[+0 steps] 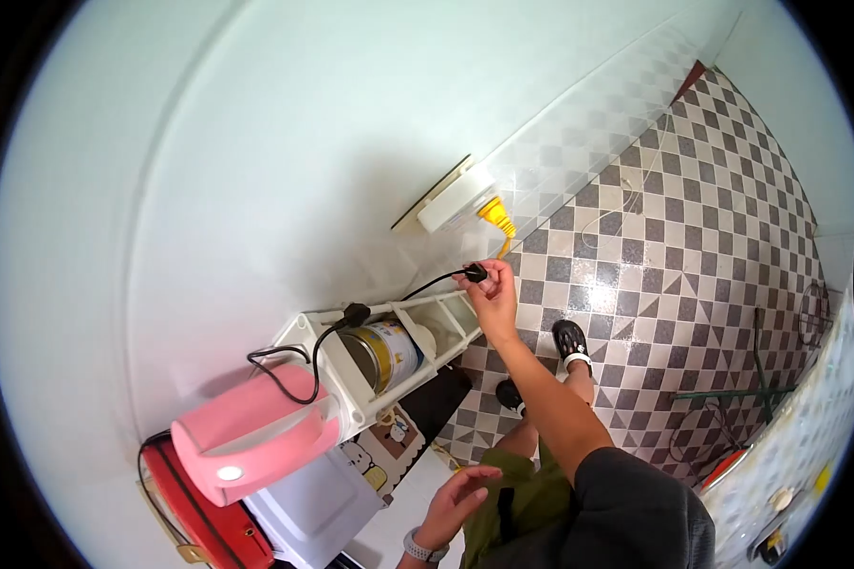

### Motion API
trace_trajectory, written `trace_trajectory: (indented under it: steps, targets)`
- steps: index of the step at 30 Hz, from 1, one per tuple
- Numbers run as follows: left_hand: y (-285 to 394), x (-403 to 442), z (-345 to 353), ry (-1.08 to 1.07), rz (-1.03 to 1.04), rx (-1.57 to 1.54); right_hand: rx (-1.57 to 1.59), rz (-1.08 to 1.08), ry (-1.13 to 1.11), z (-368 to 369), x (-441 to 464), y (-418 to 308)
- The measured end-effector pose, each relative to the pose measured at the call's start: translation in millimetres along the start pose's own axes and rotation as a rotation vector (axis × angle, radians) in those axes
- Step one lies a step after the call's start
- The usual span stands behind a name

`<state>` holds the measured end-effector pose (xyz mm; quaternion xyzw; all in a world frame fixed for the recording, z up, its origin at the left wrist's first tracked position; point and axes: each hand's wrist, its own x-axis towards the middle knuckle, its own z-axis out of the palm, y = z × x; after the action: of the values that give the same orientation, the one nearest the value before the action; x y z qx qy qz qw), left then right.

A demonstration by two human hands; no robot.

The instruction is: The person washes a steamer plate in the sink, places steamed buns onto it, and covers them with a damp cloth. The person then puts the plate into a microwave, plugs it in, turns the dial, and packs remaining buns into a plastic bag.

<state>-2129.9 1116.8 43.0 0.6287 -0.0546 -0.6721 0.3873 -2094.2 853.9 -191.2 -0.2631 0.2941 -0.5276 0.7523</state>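
My right hand (492,296) pinches a black power plug (475,273) between thumb and fingers, below a white wall socket (455,197). From the plug a black cord (427,285) runs left behind the white rack (351,379). A yellow plug (495,217) sits in the socket's right side. On the rack's rail lies another black plug (356,315), its cord looping beside a pink kettle (256,431). My left hand (451,507), a grey watch on its wrist, hangs open near my green shorts, holding nothing.
A can (384,353) stands inside the rack. Next to the kettle are a red box (199,498) and a pale-lidded container (313,507). Checkered floor tiles (636,284) spread to the right, where a green pole (731,394) lies. A thin cord trails over the tiles.
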Motion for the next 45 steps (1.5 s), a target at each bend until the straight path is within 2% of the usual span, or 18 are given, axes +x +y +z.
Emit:
trace_trajectory:
  steps: [2, 4, 8, 11, 13, 19, 21, 23, 25, 26, 28, 29, 31, 37, 45]
  targets:
    - [24, 2, 7, -0.063, 0.097, 0.034, 0.045, -0.034, -0.019, 17, -5, -37]
    - [52, 14, 17, -0.032, 0.134, 0.058, 0.143, -0.073, -0.019, 34, -9, -67]
    - [111, 47, 37, 0.15, 0.37, 0.023, 0.272, -0.087, 0.036, 51, -17, -94]
    - [143, 81, 43, 0.22, 0.489, 0.106, 0.284, -0.013, 0.119, 53, -24, -98]
    - [157, 102, 46, 0.258, 0.511, 0.125, 0.178, 0.166, 0.107, 55, -31, -106]
    - [172, 144, 46, 0.36, 0.578, 0.205, 0.283, 0.257, 0.06, 62, -29, -103]
    - [175, 153, 51, 0.399, 0.668, 0.256, 0.321, 0.237, 0.022, 62, -27, -103]
    - [177, 158, 52, 0.428, 0.667, 0.289, 0.357, 0.222, -0.014, 59, -29, -103]
    - [179, 163, 54, 0.453, 0.679, 0.317, 0.682, 0.315, -0.088, 54, -27, -105]
    - [179, 164, 55, 0.453, 0.694, 0.308, 0.687, 0.311, -0.086, 53, -27, -99]
    - [179, 168, 56, 0.45, 0.706, 0.305, 0.711, 0.203, -0.011, 51, -27, -79]
    - [179, 169, 56, 0.471, 0.721, 0.324, 0.716, 0.202, -0.007, 56, -26, -83]
    - [179, 175, 54, 0.491, 0.735, 0.348, 0.675, 0.104, 0.176, 70, -19, -97]
    - [187, 182, 52, 0.521, 0.713, 0.31, 0.637, 0.093, 0.265, 80, -1, -88]
    - [188, 198, 40, 0.488, 0.709, 0.297, 0.485, 0.089, 0.244, 72, 2, -89]
